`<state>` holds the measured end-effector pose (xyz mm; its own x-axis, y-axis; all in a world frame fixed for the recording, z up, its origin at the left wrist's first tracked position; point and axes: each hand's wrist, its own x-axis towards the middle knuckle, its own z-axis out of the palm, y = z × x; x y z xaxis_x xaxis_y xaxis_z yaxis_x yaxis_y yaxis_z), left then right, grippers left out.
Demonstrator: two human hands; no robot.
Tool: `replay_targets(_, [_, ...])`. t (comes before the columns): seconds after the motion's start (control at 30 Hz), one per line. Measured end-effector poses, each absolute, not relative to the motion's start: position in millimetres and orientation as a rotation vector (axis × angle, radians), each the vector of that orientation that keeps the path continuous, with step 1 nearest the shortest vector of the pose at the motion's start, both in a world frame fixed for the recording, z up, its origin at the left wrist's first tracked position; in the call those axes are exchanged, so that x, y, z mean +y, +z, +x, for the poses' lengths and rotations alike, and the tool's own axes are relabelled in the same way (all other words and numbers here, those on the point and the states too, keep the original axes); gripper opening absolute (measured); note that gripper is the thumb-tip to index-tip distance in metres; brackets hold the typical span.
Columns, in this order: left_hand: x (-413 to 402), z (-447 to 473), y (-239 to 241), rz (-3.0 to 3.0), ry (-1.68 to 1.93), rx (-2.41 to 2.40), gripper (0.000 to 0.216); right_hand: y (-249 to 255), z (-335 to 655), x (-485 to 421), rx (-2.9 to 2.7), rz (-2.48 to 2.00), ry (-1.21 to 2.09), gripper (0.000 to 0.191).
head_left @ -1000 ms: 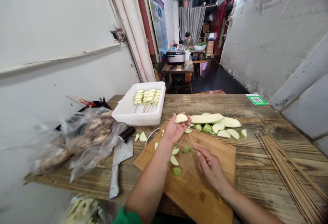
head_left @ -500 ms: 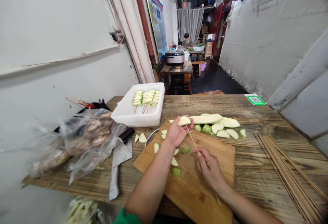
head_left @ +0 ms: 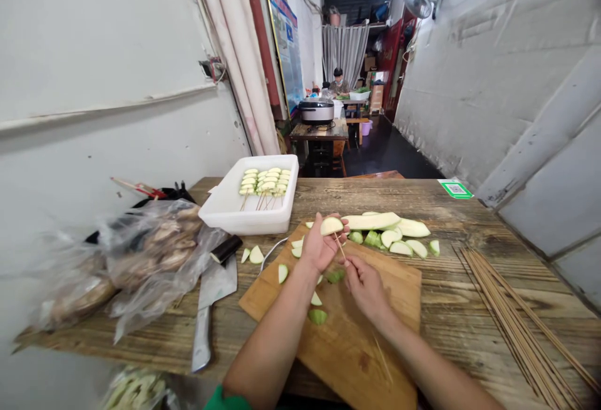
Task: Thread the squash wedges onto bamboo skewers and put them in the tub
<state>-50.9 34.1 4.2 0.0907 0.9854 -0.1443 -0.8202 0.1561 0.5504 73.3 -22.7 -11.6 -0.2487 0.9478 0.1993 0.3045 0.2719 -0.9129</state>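
Note:
A pale zucchini slice [head_left: 331, 226] with a green rim rests in my left hand [head_left: 318, 250], held by the fingers with the palm turned up. My right hand [head_left: 369, 288] pinches a thin wooden skewer [head_left: 340, 246] whose upper end meets the slice; how deep it goes in cannot be seen. Below both hands lies a wooden cutting board [head_left: 394, 310] with a few loose slices, including a green-skinned piece [head_left: 318, 317]. Longer zucchini pieces [head_left: 373, 221] and several cut slices [head_left: 400, 248] lie along the board's far edge.
A white tub [head_left: 244, 219] holds skewered slices [head_left: 267, 182]. Left of the board are a cleaver [head_left: 203, 335], a dark eggplant-like piece [head_left: 226, 249] and a plastic bag [head_left: 159, 253]. Bare skewers [head_left: 511, 316] lie at right. A person [head_left: 339, 83] sits far back.
My right hand has moved up and left along the skewer, closer to the slice in my left hand. Less skewer shows between them. The view has shifted slightly.

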Motion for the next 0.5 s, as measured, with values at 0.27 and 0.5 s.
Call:
replay_targets(0.27, [29.6,-44.2,1.5,0.524,1.404,0.642,0.019,-20.5,73.6,-27.3,-1.657,-1.132,1.001,0.033])
replay_targets(0.5, [24.7,-37.6,3.8,0.561,1.367,0.645,0.02,-23.3,77.2,-28.3,-1.596,-1.139,1.051,0.036])
